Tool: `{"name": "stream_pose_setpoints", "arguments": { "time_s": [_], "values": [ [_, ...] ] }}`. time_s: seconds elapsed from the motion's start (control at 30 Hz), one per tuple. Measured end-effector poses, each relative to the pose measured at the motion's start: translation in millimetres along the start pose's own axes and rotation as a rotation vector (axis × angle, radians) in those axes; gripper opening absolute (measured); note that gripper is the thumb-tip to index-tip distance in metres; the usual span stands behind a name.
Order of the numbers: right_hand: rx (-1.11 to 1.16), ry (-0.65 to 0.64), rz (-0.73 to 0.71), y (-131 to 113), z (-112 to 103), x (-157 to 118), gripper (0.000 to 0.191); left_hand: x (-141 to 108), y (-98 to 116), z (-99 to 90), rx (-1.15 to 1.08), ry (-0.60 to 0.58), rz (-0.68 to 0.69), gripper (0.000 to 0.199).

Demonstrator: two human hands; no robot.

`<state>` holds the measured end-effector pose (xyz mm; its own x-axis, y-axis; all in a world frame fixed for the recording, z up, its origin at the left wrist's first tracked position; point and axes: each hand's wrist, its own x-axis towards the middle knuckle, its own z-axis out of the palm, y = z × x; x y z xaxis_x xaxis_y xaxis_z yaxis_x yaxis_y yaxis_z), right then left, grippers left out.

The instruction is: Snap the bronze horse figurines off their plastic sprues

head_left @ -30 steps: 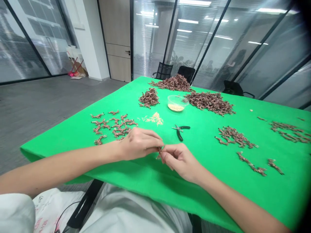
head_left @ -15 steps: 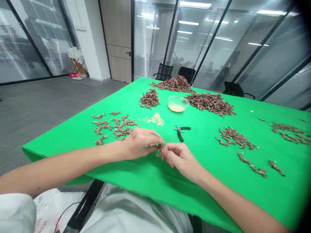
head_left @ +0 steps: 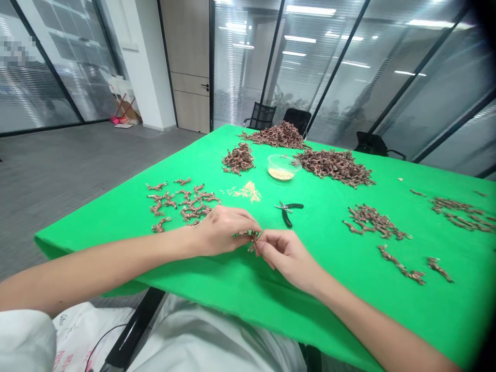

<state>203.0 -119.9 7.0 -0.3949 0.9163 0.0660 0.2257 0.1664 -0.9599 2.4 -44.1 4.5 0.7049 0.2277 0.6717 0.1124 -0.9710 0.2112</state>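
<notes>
Over the near part of the green table, my left hand [head_left: 228, 231] is closed around a small brown figurine [head_left: 252, 242], shiny and knobbly like a little animal. My right hand [head_left: 284, 256] meets it from the other side, thumb and index finger pinched at the figurine's edge. Fingers cover much of the piece, so its exact shape is hard to make out. Just beyond the hands lie black-handled pliers [head_left: 287, 213] with their handles spread. A scatter of tiny pale yellow bits [head_left: 250, 192] rests behind my left hand. Several similar brown figurines [head_left: 194, 209] lie loosely by my left wrist.
A clear plastic bowl [head_left: 298, 164] with pale bits inside stands farther back. Around it are heaps of brown pieces [head_left: 335, 166]. Smaller groups [head_left: 375, 221] lie to the right on the green cloth [head_left: 333, 320]. Black chairs [head_left: 261, 114] stand beyond the far edge.
My right fingertips have shifted slightly left, closer against the figurine. My left hand stays nearly still around it, and the things on the table have not moved.
</notes>
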Motion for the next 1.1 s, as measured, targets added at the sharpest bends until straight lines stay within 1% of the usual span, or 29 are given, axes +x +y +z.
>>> {"name": "stream_pose_setpoints", "arguments": {
  "time_s": [0.17,0.37,0.47,0.6,0.7,0.77,0.83,0.93,1.0,1.1],
  "values": [
    [-0.01,0.001,0.002,0,0,-1,0.019,-1,0,-1.6,0.004,-0.01,-0.006,0.013],
    [-0.032,0.001,-0.001,2,1,-2,0.02,-2,-1,1.7,-0.031,-0.028,-0.025,0.013],
    [-0.035,0.045,0.017,6,1,-1,0.021,-2,-1,1.9,-0.05,-0.053,-0.124,0.016],
    [-0.09,0.111,0.025,10,2,0,0.022,-2,-4,-0.7,-0.061,-0.07,-0.271,0.027],
    [-0.15,0.092,0.035,9,3,-1,0.025,-1,-6,-2.5,-0.073,-0.064,-0.374,0.029],
    [-0.185,0.068,0.041,8,4,-2,0.026,0,-6,-3.2,-0.102,-0.037,-0.439,0.029],
    [-0.214,0.065,0.031,5,5,-4,0.027,2,-4,-4.0,-0.162,-0.021,-0.52,0.029],
    [-0.243,0.076,0.004,3,7,-6,0.027,5,-1,-5.4,-0.261,-0.03,-0.638,0.032],
    [-0.257,0.073,-0.011,2,7,-6,0.027,6,1,-5.9,-0.307,-0.029,-0.671,0.032],
    [-0.288,0.057,-0.039,0,8,-5,0.024,6,0,-4.8,-0.367,-0.033,-0.685,0.025]
  ]
}}
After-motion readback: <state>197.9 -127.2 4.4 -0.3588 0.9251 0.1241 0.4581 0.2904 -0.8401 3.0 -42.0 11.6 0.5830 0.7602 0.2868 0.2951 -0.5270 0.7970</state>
